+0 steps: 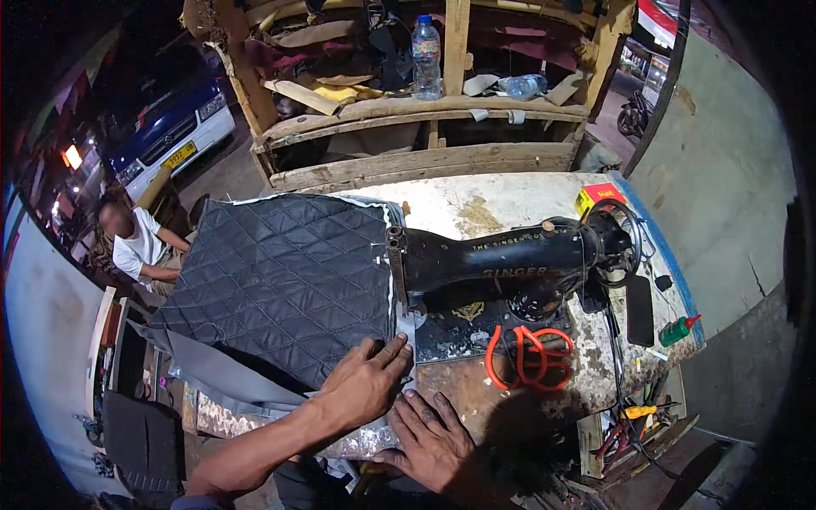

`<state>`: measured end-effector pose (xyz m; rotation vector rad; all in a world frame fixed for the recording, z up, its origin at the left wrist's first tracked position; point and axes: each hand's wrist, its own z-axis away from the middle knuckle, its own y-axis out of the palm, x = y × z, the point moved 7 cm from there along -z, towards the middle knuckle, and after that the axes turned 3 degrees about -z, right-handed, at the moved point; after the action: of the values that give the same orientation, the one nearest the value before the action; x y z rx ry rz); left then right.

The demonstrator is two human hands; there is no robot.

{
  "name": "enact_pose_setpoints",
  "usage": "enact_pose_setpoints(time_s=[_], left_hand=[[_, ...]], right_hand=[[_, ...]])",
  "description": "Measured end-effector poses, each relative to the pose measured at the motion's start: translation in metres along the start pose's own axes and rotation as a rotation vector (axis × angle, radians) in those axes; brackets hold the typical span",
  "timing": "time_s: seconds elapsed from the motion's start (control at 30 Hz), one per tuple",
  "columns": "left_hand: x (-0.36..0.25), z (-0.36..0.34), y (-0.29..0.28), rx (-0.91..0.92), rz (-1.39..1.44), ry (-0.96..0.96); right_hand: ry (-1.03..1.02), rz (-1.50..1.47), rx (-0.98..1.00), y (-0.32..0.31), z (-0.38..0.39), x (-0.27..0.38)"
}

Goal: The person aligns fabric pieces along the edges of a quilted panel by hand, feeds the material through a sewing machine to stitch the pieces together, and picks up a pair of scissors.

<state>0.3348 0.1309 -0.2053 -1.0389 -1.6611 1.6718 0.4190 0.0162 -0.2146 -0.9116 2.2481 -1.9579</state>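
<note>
A black quilted fabric panel (280, 272) with a diamond stitch pattern lies on the table, its right edge under the head of a black sewing machine (518, 255). A pale strip shows along that edge, and grey cloth (229, 365) hangs out beneath the near left side. My left hand (365, 378) rests on the panel's near right corner, fingers stretched toward the needle area. Just nearer, my right hand (429, 442) lies flat with fingers spread, its fingertips by the grey cloth's edge. The needle's tip cannot be made out.
Orange-red loops (529, 359) lie right of my hands. Farther right are a black phone-like slab (639, 310), a green bottle (677, 331) and a red-yellow box (599, 199). An open tool drawer (650, 455) juts below. Behind stands a wooden rack (425, 161); a person (140, 246) sits at left.
</note>
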Motion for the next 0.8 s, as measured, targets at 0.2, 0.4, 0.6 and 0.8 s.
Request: enact_pose_setpoints(time_s=[0.2,0.4,0.6,0.8], left_hand=[[0.009,-0.005,0.004,-0.018,-0.057,0.029],[0.008,-0.012,-0.007,-0.123,-0.161,0.138],[0.007,-0.015,-0.021,-0.105,0.151,-0.002],[0.007,-0.017,-0.024,-0.06,0.211,-0.007]], right_hand=[[0.03,-0.028,0.007,-0.002,-0.009,0.001],[0.062,-0.026,-0.047,-0.003,-0.015,-0.002],[0.114,0.004,-0.092,-0.001,-0.016,-0.005],[0.108,-0.016,-0.066,0.0,-0.019,-0.004]])
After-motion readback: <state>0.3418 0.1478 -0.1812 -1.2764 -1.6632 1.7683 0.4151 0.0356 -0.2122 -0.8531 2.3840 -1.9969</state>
